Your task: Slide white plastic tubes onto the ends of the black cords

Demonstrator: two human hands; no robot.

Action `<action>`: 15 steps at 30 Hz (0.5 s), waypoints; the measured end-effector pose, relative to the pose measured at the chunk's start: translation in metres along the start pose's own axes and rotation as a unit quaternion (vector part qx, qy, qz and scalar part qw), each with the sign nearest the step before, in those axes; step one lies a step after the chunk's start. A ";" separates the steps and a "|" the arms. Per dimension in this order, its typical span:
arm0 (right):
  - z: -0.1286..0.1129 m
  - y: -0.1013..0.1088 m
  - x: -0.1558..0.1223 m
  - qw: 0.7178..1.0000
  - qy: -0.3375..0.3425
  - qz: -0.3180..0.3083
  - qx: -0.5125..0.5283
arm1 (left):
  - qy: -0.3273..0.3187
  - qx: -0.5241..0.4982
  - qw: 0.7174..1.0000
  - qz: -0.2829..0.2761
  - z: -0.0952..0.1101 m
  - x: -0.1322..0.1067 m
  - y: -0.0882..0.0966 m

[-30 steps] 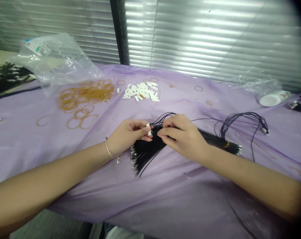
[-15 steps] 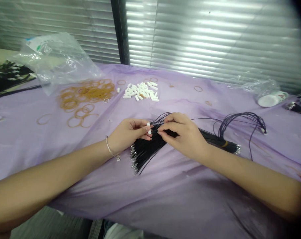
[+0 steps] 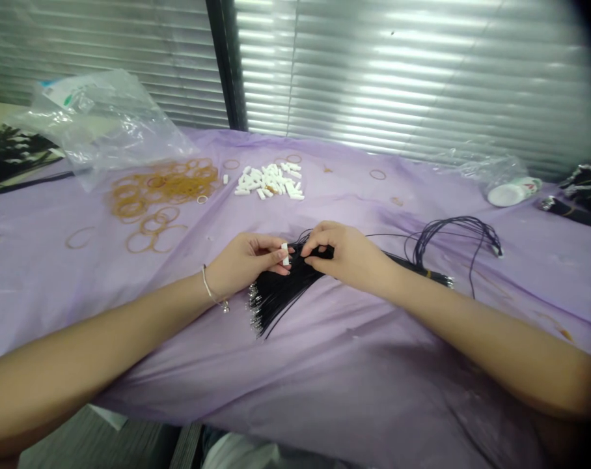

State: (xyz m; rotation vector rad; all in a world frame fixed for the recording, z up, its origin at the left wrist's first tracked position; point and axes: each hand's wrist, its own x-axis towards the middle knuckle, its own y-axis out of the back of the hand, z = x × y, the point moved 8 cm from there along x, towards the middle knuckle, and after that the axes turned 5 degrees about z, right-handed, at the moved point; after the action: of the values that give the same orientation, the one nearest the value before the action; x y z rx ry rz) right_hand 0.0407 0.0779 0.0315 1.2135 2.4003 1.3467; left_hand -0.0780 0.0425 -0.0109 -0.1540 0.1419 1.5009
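Between thumb and fingers, my left hand (image 3: 247, 262) pinches a small white plastic connector housing (image 3: 285, 254), held upright. Close to its right, my right hand (image 3: 344, 257) has its thumb and index finger pinched near the connector, over the black wires; whether a wire is between the fingertips is too small to make out. Under both hands lies a fanned bundle of black wires (image 3: 280, 290), with shiny metal terminals (image 3: 255, 309) at its lower left end. More wires loop out on the right, forming a dark wire coil (image 3: 452, 228) with a connector on its end.
A pile of white connectors (image 3: 271, 180) lies beyond my hands. Left of it are many tan rubber bands (image 3: 163, 185) and a clear plastic bag (image 3: 114, 124). A white round lid-like piece (image 3: 506, 195) and more wire bundles (image 3: 578, 212) are at the right. Purple sheeting (image 3: 178, 365) covers the table.
The whole view has shifted slightly, so things appear a little further left. My left hand keeps the connector, and my right fingers stay close beside it.
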 end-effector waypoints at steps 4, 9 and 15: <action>-0.008 -0.004 -0.002 0.998 0.064 0.006 0.000 | 0.007 0.006 1.000 -0.016 0.001 0.000 -0.002; -0.019 -0.009 -0.008 0.990 0.130 0.041 -0.046 | 0.026 0.013 1.000 0.005 0.000 -0.001 -0.001; -0.011 0.012 -0.005 0.989 0.105 0.095 0.035 | 0.025 -0.006 0.999 0.027 0.000 -0.002 0.002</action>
State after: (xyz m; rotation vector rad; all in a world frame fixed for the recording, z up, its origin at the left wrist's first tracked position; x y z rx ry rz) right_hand 0.0460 0.0705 0.0460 1.4176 2.5462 1.5266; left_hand -0.0805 0.0405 -0.0102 -0.1986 0.1795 1.5532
